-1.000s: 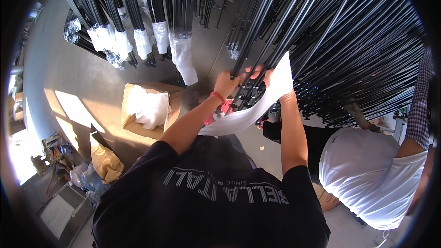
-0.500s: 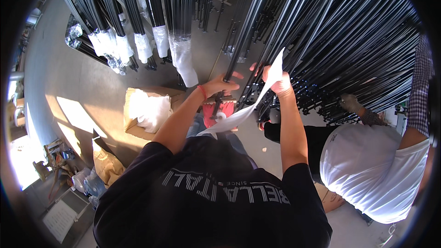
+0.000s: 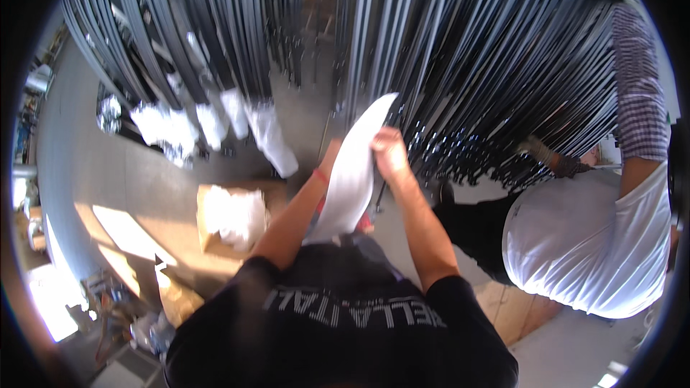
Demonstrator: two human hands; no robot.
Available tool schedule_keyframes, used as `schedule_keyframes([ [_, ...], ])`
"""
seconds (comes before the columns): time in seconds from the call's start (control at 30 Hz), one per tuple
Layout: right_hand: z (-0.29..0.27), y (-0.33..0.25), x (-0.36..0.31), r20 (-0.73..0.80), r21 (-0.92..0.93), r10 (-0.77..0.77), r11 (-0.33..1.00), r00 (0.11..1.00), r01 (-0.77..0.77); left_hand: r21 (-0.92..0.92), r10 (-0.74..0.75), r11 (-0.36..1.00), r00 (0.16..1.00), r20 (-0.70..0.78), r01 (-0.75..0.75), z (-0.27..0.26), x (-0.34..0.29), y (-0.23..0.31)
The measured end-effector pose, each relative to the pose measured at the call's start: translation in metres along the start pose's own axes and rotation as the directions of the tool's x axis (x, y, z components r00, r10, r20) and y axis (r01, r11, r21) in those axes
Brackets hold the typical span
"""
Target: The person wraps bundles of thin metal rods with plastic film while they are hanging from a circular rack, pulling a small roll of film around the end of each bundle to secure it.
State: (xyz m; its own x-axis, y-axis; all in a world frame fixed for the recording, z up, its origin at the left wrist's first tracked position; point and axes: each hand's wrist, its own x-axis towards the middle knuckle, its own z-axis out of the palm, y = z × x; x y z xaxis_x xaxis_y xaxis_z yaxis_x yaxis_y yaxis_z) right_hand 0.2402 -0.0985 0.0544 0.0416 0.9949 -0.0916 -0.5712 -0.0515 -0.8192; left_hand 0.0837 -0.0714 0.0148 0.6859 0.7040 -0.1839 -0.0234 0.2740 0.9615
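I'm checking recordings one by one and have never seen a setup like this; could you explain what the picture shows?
There is no machine: a person works bare-handed. A wide fisheye camera on their head looks down, so straight edges bend near the rim.

The right hand holds the right edge of a long, curved, white flexible sheet. The left hand is partly hidden behind it, so its grip cannot be told.

Beyond are many long, thin black rods. To the left, on the grey floor, an open brown cardboard box contains crumpled white material. At the right is another person in a white shirt.
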Motion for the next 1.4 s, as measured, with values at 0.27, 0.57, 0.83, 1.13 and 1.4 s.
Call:
schedule_keyframes([
  [0.27,0.038,-0.057,-0.018,-0.098,-0.870,-0.595,0.441,0.798,0.222,0.034,-0.044,0.998,0.999,-0.006,0.044,-0.013,0.008,0.019],
  [0.57,0.032,-0.087,0.038,0.063,-0.516,-0.391,0.775,0.918,0.366,0.034,-0.074,0.997,0.997,-0.002,0.074,-0.022,0.007,0.023],
  [0.83,0.049,-0.063,0.046,0.340,-0.191,-0.018,0.978,0.940,0.088,0.190,-0.004,0.982,1.000,0.012,0.002,-0.046,-0.010,0.022],
  [1.13,0.068,-0.039,0.083,0.384,-0.348,0.006,0.927,0.923,0.138,-0.135,-0.021,0.990,0.997,0.077,0.031,-0.056,-0.007,0.034],
  [1.4,0.110,-0.043,0.082,0.303,-0.338,-0.001,0.935,0.953,0.109,-0.534,-0.069,0.832,0.983,0.168,0.149,-0.062,-0.041,0.104],
])
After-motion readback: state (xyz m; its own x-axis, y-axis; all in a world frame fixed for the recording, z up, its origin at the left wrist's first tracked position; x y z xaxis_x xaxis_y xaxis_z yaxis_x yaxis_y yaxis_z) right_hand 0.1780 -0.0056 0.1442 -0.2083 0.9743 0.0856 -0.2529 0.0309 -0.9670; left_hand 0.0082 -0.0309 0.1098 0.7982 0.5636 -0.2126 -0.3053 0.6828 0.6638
